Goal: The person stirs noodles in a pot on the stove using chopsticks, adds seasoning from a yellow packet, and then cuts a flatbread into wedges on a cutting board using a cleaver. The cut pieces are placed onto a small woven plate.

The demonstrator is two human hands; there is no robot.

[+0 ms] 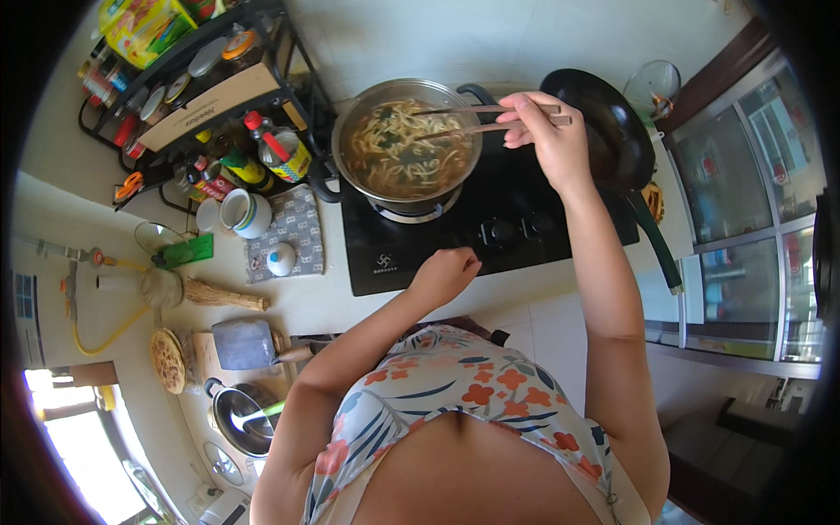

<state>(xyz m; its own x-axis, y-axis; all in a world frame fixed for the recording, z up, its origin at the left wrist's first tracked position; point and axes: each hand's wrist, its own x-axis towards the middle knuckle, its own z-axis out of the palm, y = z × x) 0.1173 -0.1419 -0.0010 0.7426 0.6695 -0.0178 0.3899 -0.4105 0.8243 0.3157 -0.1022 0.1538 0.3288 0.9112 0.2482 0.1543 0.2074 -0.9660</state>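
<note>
A steel pot (408, 141) of noodles and dark green leaves in brownish broth stands on the left burner of a black glass gas hob (420, 256). My right hand (541, 134) holds a pair of wooden chopsticks (489, 125), spread a little apart, their tips among the noodles. Over the hob's front edge is my left hand (449, 272), its fingers curled in a loose fist; nothing shows in it. To the right of my right hand, a black wok (607, 131) with a green handle rests at the hob's right side.
Left of the pot, a black rack (289, 59) holds jars; bottles (282, 147) stand by it. A white cup (248, 213) and a small white bottle (281, 259) are on a grey cloth (305, 230). A cleaver (246, 344), flatbreads (167, 361) and another pan (243, 420) lie farther left.
</note>
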